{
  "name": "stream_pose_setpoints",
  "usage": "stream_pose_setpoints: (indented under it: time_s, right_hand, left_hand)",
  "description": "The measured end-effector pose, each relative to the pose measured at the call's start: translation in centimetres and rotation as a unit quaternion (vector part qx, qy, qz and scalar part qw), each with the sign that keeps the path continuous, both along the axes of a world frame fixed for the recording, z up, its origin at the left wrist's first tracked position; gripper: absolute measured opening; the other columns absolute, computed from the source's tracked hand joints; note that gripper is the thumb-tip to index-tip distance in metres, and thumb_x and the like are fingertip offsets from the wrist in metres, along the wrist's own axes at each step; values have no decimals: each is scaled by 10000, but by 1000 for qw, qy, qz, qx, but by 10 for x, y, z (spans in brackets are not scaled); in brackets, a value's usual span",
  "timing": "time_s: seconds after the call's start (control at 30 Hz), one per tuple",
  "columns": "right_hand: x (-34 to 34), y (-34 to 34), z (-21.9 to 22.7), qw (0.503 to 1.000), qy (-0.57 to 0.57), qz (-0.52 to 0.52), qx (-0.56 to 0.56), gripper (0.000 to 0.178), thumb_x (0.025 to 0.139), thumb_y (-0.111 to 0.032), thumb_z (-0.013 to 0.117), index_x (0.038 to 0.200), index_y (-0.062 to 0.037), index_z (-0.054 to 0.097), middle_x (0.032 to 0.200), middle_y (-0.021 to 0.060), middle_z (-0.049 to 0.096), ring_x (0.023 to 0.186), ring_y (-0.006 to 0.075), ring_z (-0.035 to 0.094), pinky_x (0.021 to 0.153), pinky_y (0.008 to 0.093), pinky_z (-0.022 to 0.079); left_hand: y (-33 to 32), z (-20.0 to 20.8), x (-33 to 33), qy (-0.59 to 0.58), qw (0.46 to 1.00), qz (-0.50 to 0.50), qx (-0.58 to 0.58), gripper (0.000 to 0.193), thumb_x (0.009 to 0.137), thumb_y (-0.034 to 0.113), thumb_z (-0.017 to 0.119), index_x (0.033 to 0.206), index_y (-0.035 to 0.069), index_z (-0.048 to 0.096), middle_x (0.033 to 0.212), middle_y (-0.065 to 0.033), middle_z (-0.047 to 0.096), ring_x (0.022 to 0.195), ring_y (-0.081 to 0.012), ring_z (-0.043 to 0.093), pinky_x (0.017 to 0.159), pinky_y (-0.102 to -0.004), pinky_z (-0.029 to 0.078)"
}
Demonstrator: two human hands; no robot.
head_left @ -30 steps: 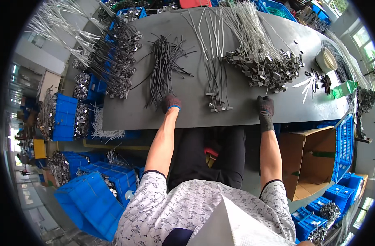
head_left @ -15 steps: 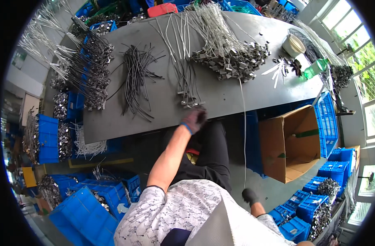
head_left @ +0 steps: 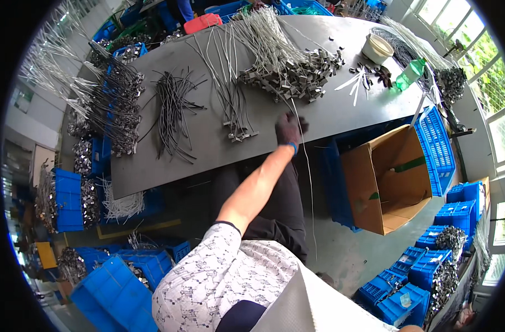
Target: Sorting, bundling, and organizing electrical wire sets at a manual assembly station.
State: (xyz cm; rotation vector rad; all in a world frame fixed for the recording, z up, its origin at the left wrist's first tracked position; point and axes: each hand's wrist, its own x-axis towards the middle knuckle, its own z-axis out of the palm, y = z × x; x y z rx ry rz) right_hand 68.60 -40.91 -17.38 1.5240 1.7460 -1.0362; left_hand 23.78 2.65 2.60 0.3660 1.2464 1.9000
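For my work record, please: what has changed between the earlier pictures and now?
The left hand has moved right, from the dark wires to a pale wire, now drawn down past the table; grip unclear. The right hand left the table and is almost hidden. The carton stayed.

No lettering, label, number or sign can be read (at least at this size).

A factory workshop: a grey metal counter (head_left: pixel 139 172) heaped with wires (head_left: pixel 269 41) ending in metal pieces, blue crates (head_left: pixel 69 200) of similar parts stacked left and right, a yellow floor line (head_left: pixel 153 226) at left, tall windows (head_left: pixel 482 69) at right.
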Motion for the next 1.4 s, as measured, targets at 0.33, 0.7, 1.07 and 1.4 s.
stream_pose_setpoints:
  time_s: [0.33,0.7,1.07,1.4]
  right_hand:
    - [-10,59,-23,1000,10,-18,0,324,880,-159,560,1168,-156,709,1174,169,691,1121,365,652,928,461,531]
    - [6,52,-15,997,-29,67,39,317,849,-140,587,1137,-134,718,1148,173,699,1094,366,664,907,449,538]
    - [-49,114,-5,987,86,64,122,283,919,-161,543,1147,-112,704,1141,199,693,1094,380,651,899,481,529]
    - [-275,294,118,779,473,-16,411,285,967,-190,606,1184,-6,629,935,204,695,863,336,683,752,404,541]
  left_hand:
    - [2,40,-92,282,946,156,25,181,1008,240,600,959,66,609,713,-79,677,541,-214,655,504,-347,556]
    - [-2,24,-140,-75,968,235,54,95,999,178,550,1001,89,518,727,-84,601,495,-245,639,426,-383,563]
    - [-39,10,-137,272,952,25,-136,154,943,153,649,1033,38,597,845,-107,694,710,-243,711,671,-380,613]
    - [-119,-25,-65,125,958,-246,-75,187,872,180,737,965,19,712,871,-13,702,811,-88,631,755,-255,518]
